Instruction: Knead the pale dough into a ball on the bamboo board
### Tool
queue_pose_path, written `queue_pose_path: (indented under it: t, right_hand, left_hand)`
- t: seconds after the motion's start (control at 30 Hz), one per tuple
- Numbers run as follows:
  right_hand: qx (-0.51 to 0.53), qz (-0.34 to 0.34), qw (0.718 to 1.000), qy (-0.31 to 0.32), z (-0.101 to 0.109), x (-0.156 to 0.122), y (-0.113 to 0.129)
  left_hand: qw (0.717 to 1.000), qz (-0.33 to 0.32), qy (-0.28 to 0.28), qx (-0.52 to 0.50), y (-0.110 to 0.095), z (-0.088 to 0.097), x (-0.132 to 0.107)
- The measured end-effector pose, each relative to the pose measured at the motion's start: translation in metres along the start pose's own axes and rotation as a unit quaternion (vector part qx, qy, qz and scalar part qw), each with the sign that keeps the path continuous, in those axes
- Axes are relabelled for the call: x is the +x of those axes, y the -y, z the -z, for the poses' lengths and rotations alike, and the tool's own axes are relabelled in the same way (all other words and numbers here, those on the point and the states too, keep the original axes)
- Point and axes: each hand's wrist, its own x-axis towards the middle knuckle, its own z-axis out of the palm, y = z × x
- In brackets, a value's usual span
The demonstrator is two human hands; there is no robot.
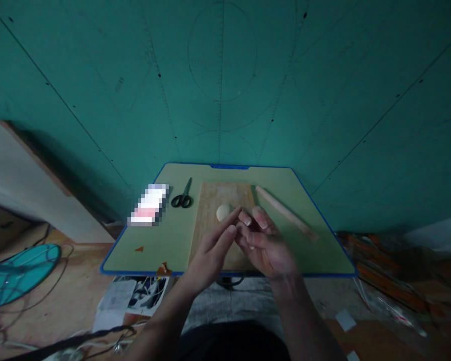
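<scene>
A pale, round ball of what looks like dough [223,213] lies on the wooden cutting board [225,189]. My left hand [213,246] is over the board just in front of it, fingers stretched out, their tips meeting my right hand. My right hand [265,243] is turned partly palm up, its fingers loosely curled and apart. Whitish traces show on its fingertips. I make out nothing held in either hand. To the right of the board lies a wooden rolling pin [285,210], set at a slant.
On the blue-edged table [311,255], black-handled scissors [183,199] and a pixelated bright rectangle [149,204] lie left of the board. Small brown scraps [164,269] sit near the front edge. A green wall [135,75] rises behind. Cables [60,346] and papers [115,303] are below left.
</scene>
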Motion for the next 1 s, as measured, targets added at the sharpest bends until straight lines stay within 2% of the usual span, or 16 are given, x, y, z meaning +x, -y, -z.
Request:
queue_pose_path:
  t: [0.2,0.47,0.63,0.8,1.0]
  right_hand:
    - [0.036,0.003,0.999,0.008,-0.003,-0.003,-0.005]
    - [0.076,0.0,0.994,0.083,-0.002,-0.006,-0.003]
    - [0.08,0.011,0.994,0.079,-0.002,-0.006,-0.002]
    - [0.071,0.044,0.994,0.073,-0.008,-0.007,-0.001]
    - [0.042,0.044,0.994,0.09,-0.011,-0.008,0.001]
  left_hand:
    - [0.999,-0.016,-0.008,0.038,-0.003,-0.015,-0.003]
    - [0.999,0.004,0.015,0.033,-0.011,-0.011,-0.004]
    - [0.999,0.015,0.004,0.044,-0.012,-0.008,-0.012]
    - [0.995,0.026,0.071,0.07,-0.017,-0.006,-0.023]
    - [0.986,0.019,0.088,0.138,-0.031,-0.008,-0.02]
